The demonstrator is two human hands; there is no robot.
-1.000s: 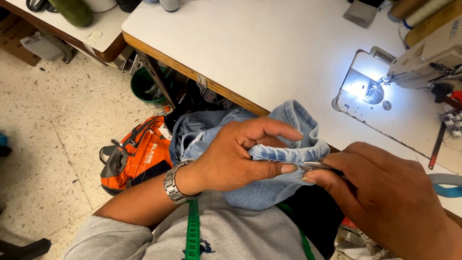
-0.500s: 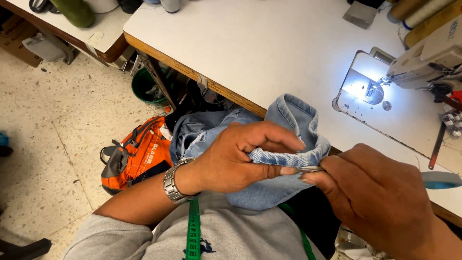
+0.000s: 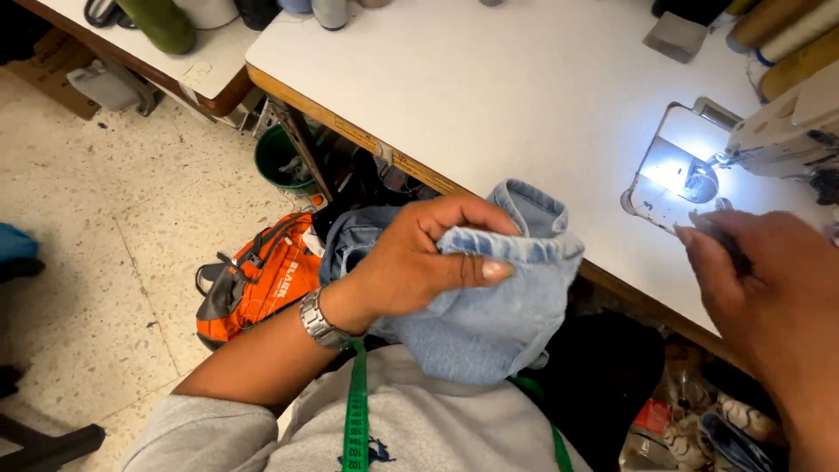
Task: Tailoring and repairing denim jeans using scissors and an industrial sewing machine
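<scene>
My left hand (image 3: 411,262) grips a bunched piece of light blue denim (image 3: 498,323), thumb pressed along its frayed hem, just in front of the table's edge. A metal watch (image 3: 316,319) sits on that wrist. My right hand (image 3: 769,288) is off the cloth, to the right over the white table (image 3: 489,87), its fingers pinched on a small thin tool (image 3: 715,229) close to the lit needle plate (image 3: 682,170) of the sewing machine (image 3: 786,131). A green tape measure (image 3: 356,411) hangs down my chest.
An orange backpack (image 3: 262,280) lies on the speckled floor at the left. Under the table stands a green bucket (image 3: 280,162). Thread cones (image 3: 786,35) stand at the table's far right, and a second table with containers (image 3: 166,22) is at the upper left.
My right hand has drawn away from the denim hem, up and to the right toward the sewing machine, tool still in its fingers. My left hand keeps its grip on the denim.
</scene>
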